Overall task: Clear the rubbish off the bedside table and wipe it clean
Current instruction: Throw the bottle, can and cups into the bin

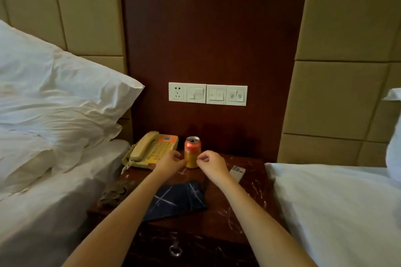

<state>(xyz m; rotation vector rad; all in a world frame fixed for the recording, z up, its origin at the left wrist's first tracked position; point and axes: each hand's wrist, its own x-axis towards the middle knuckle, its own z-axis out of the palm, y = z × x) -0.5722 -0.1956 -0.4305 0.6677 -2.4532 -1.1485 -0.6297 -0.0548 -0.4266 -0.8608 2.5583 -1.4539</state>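
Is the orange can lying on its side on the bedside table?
No, the orange can stands upright on the bedside table, its opened top facing up.

A dark wood panel [214, 34] rises between beige padded wall panels [86, 17], bearing a row of white switches [207, 93]. White-sheeted beds flank the gap, the left bed [54, 191] with rumpled pillows [54, 84], the right bed [338, 201] smoother. Light is dim and warm.

Telephone [152, 150], pillow [54, 93], wall switches [207, 93]

Orange can [192, 151] upright on bedside table [243, 208], between two loosely curled hands.
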